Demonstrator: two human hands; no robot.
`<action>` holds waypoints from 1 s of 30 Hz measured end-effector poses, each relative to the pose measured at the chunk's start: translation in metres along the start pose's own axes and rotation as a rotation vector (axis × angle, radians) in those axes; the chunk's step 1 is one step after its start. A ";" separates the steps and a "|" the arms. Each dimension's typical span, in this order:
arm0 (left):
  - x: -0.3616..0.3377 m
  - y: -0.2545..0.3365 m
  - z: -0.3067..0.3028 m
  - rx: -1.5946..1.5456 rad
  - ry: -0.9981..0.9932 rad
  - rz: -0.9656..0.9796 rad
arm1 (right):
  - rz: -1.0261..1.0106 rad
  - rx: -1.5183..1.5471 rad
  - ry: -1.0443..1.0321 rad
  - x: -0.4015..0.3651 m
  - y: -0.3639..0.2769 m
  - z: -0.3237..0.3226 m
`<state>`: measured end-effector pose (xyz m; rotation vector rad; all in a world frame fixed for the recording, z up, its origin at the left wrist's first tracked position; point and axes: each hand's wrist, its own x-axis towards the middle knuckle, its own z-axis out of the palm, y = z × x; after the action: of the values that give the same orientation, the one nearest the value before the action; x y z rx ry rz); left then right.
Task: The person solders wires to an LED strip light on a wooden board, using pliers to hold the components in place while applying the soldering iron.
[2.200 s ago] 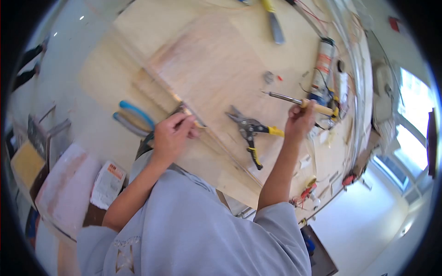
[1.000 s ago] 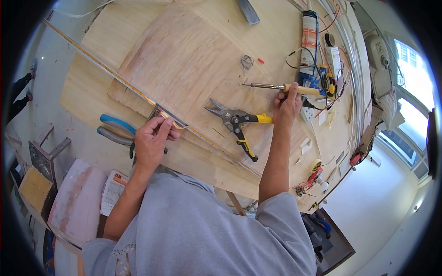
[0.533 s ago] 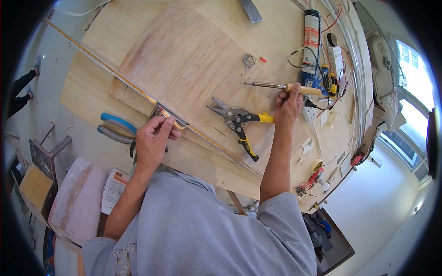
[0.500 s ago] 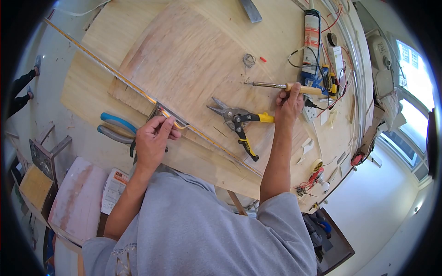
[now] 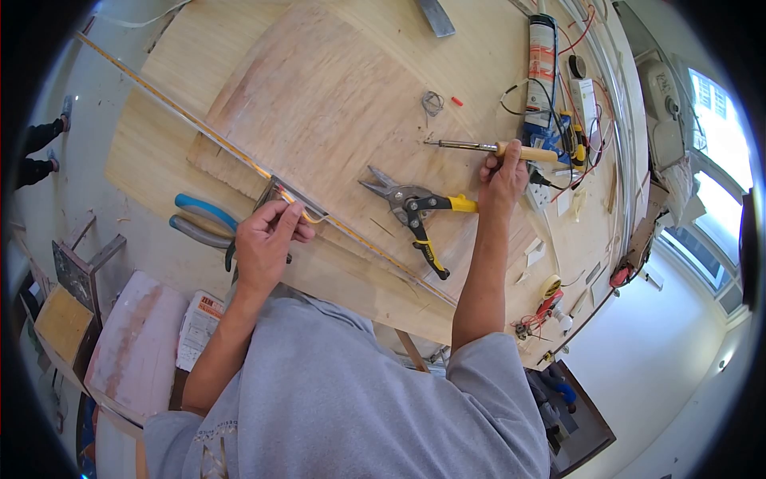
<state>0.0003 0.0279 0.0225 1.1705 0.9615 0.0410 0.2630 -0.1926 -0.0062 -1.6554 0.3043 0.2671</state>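
Note:
In the head view, my left hand pinches a short white-and-orange wire beside a long narrow LED strip in a metal channel. The strip runs diagonally over the plywood, and part of it glows near my fingers. My right hand grips the wooden handle of a soldering iron, whose tip points left, apart from the strip. Between my hands lie tin snips with black-and-yellow handles. Blue-and-grey-handled pliers rest left of my left hand. The wire's end is hidden by my fingers.
A thin coil of wire and a small red piece lie beyond the iron's tip. To the right are a sealant tube, tangled cables and a power strip. Another person's legs show at far left.

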 end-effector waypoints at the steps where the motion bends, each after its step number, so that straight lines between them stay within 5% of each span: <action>1: 0.000 -0.001 -0.001 -0.002 -0.004 0.002 | 0.001 0.003 0.000 0.000 0.000 0.000; 21: 0.001 0.000 -0.002 -0.012 -0.019 -0.017 | 0.009 0.112 -0.335 0.006 0.008 -0.039; 30: 0.001 -0.001 -0.002 -0.021 -0.012 -0.017 | 0.009 0.192 -0.325 0.006 0.005 -0.039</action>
<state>-0.0010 0.0297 0.0214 1.1418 0.9589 0.0303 0.2667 -0.2321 -0.0087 -1.3957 0.0883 0.4920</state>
